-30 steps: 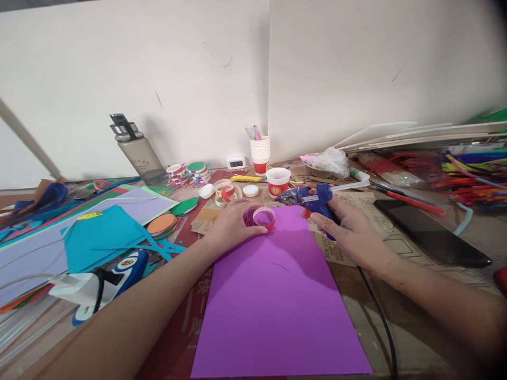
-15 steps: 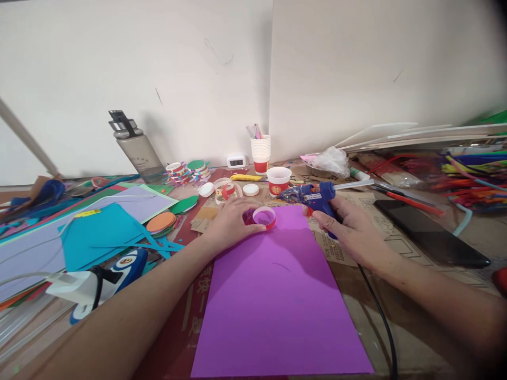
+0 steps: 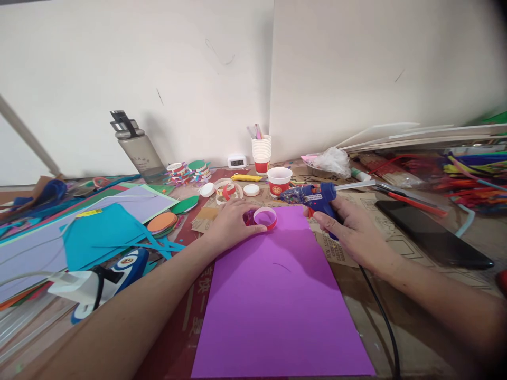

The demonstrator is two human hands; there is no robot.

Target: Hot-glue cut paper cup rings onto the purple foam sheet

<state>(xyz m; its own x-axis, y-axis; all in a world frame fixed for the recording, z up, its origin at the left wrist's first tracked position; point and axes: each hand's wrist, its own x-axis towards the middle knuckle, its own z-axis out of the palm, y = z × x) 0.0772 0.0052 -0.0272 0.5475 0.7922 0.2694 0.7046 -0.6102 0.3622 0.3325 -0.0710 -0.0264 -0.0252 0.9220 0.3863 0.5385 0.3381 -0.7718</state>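
Note:
My left hand (image 3: 235, 224) is closed on a red-and-white paper ring (image 3: 272, 224), which looks cut from a paper cup. The ring rests near the far end of a purple sheet (image 3: 277, 306), with thumb and fingers around its left side. In my right hand (image 3: 352, 229) is a blue glue gun (image 3: 317, 196), held by its handle above the sheet's far right corner. A clear glue stick (image 3: 354, 184) sticks out of its back, and its nozzle points left. Just beyond the nozzle stands a paper cup (image 3: 279, 182).
Behind lie cut paper rings (image 3: 227, 191), a yellow cutter (image 3: 245, 178), a small clock (image 3: 237, 161) and stacked cups (image 3: 262, 154). A bottle (image 3: 138, 150), blue sheets (image 3: 101, 237) and a power strip (image 3: 132, 264) are leftward. On the right lies a phone (image 3: 431, 232); the gun's cord (image 3: 382, 311) trails forward.
Both hands keep almost the same pose, the left still on the paper ring and the right still on the glue gun. The whole view has shifted very slightly.

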